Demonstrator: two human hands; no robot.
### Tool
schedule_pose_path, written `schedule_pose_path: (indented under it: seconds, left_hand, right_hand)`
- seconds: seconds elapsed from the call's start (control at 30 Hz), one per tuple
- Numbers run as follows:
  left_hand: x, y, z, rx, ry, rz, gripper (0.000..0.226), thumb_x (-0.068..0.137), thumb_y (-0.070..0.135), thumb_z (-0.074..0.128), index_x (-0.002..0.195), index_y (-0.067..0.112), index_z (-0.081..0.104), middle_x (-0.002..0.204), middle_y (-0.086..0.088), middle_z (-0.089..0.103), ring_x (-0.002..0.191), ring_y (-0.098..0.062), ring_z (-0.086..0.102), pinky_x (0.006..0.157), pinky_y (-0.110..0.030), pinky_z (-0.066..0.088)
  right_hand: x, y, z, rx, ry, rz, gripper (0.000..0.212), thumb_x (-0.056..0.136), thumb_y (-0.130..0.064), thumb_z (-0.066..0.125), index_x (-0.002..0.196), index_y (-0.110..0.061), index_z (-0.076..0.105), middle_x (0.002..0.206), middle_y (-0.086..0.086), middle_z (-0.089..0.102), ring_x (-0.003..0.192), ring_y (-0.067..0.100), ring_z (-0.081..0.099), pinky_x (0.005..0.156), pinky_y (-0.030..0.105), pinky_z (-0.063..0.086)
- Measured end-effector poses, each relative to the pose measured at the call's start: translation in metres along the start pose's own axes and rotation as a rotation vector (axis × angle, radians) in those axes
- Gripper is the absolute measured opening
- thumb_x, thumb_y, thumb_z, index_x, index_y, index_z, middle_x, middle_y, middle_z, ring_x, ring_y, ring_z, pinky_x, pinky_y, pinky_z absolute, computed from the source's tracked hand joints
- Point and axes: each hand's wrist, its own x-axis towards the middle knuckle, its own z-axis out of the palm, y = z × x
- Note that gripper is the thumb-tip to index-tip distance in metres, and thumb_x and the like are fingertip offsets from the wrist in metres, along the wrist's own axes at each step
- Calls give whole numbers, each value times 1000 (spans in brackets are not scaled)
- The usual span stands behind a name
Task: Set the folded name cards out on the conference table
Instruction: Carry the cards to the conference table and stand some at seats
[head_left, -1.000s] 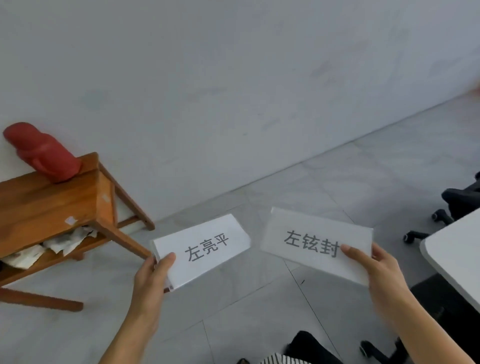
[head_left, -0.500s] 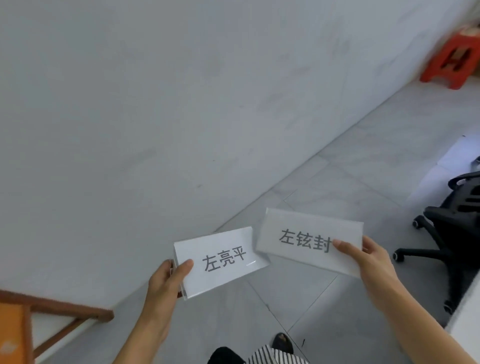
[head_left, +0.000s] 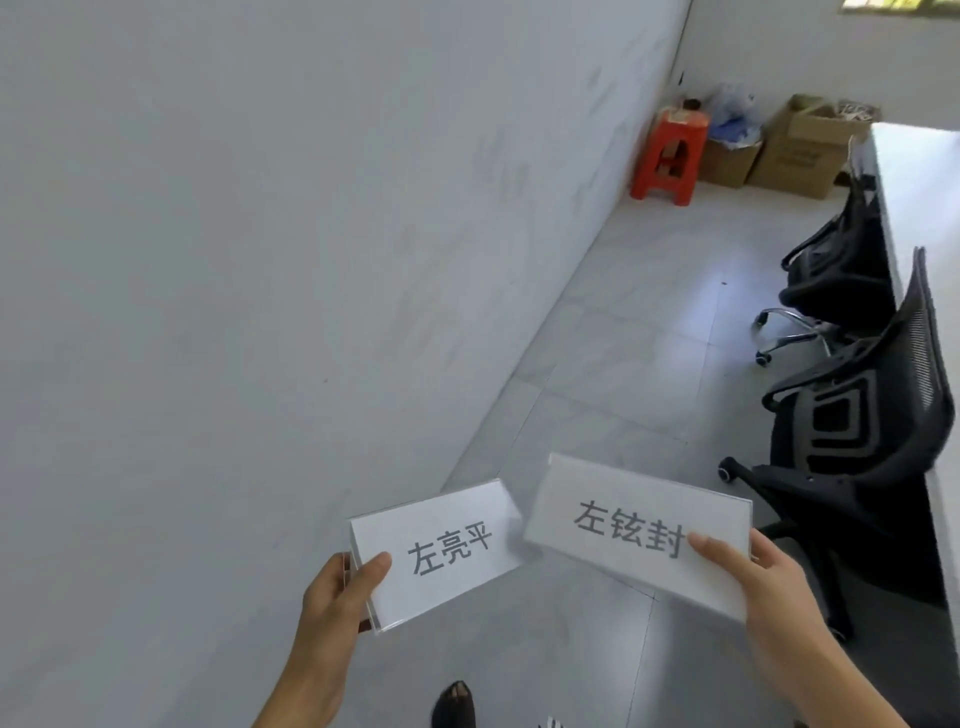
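A person's left hand grips the left name card by its lower near corner, thumb pressed on the printed face and fingers curled behind it. The right hand pinches the right name card at its outer end, thumb beside the last printed character. Both cards are held in the air above the tiled floor, their inner ends just apart between the two hands. Ahead and to the outside of the right hand, two black mesh office chairs stand against the white conference table. Far beyond both hands, a red plastic stool and cardboard boxes sit in the corner. A dark shoe shows below the hands.
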Motion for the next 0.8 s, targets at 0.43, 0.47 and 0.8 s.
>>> schedule_pose_path:
  seconds: [0.43,0.47,0.8]
  left_hand:
    - [213,128,230,158,-494,5,21,87,24,60,97,5,62,95,-12,71,78,-23,63,72,-36,46]
    - [221,132,251,175,-513,-6,28,83,29,64,98,5,63,96,-12,72,79,-23,63,73,-38,45]
    - [294,218,457,233,-632,56,22,92,21,50,104,8,64,103,-16,71,81,-26,63,71,-42,46]
  right_hand:
    - [139,-65,-59,289,390,-52,70,38,-41,89,100,-13,71,98,9,77,97,36,69,92,52,51]
    - [155,-70,-69,299,407,-60,69,39,-40,89,101,-13,71,97,9,77,97,36,69,92,53,51]
    - [290,-165,-164,392,493,-171,55,54,-37,86,103,-16,71,104,10,76,94,30,72,84,47,54]
